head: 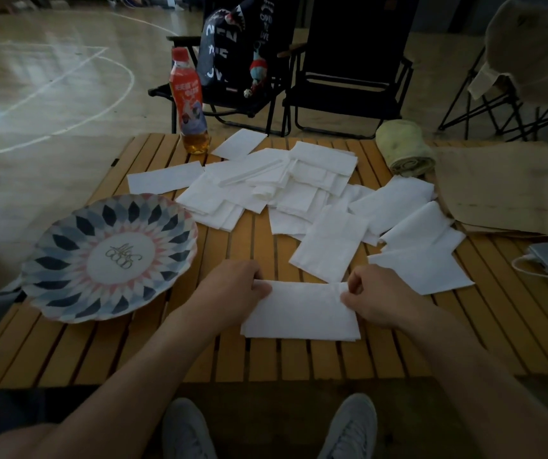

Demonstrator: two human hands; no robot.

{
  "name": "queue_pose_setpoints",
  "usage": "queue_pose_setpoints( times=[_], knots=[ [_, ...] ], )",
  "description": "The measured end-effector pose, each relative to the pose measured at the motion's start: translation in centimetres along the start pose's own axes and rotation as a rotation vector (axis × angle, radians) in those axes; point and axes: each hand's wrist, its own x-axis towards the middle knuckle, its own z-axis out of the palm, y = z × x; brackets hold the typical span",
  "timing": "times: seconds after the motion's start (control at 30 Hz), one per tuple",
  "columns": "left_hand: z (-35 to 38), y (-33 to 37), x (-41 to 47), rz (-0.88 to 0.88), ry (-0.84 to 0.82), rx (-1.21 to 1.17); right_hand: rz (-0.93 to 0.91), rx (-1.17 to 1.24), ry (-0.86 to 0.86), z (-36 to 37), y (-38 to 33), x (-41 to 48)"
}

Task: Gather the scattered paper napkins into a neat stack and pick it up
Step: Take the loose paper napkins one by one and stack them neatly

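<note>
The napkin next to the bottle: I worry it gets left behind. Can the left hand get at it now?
Probably, once free: the left hand pinches the near napkin. That far napkin lies flat, mostly uncovered; only the bottle stands close beside it.

At lower left I see a patterned plate (110,256) on the slatted wooden table (199,352). A red-capped bottle (189,101) stands upper centre, at its far edge. Rolled greenish cloth (405,149) and brown paper bag (511,187) lie right; dark folding chairs (348,61) behind.
</note>
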Motion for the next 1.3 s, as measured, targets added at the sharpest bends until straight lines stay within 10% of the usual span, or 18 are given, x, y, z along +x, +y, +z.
queue_pose_setpoints(
  times=[0.67, 0.87, 1.3],
  knots=[
    [-0.1, 0.1, -0.8, 0.129, 0.301, 0.194, -0.058, -0.104, 0.079, 0.6, 0.2, -0.2],
    [0.0, 0.0, -1.4, 0.381, 0.123, 0.27, -0.128, -0.095, 0.135, -0.1, -0.5, -0.4],
    [1.6, -0.2, -1.5, 0.177, 0.147, 0.335, -0.316, -0.155, 0.222, -0.4, 0.6, 2.8]
  ],
)
